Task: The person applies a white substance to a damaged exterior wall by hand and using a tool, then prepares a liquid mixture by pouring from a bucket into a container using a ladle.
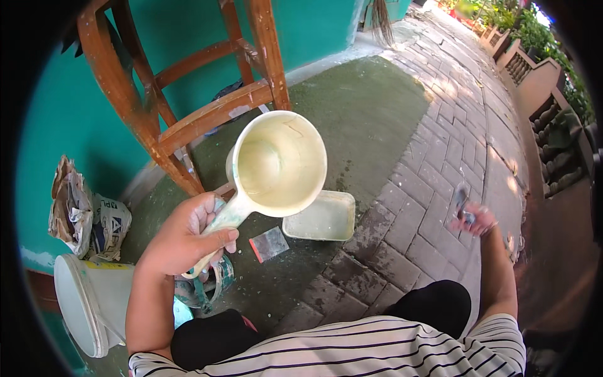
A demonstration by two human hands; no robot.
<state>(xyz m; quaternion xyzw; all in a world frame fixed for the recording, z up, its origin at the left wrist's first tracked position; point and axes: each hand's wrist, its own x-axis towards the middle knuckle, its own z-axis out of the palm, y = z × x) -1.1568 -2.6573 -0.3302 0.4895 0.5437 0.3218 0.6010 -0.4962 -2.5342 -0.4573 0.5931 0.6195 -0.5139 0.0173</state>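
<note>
Left hand [185, 235] grips the pale dipper [276, 164] by its handle, which slants from near left to far right into the cup, while the right hand [476, 221], well apart at right, holds a blurred small tool [462, 197].

Blurred right hand [480, 220] (tool [461, 197] too), wooden frame [213, 119] cropped above

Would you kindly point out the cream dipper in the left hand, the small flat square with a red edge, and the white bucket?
Cream dipper [276, 166]: head view, inside of its cup.
Small flat square [269, 244]: head view, its grey middle.
White bucket [110, 294]: head view, its side wall.
</note>
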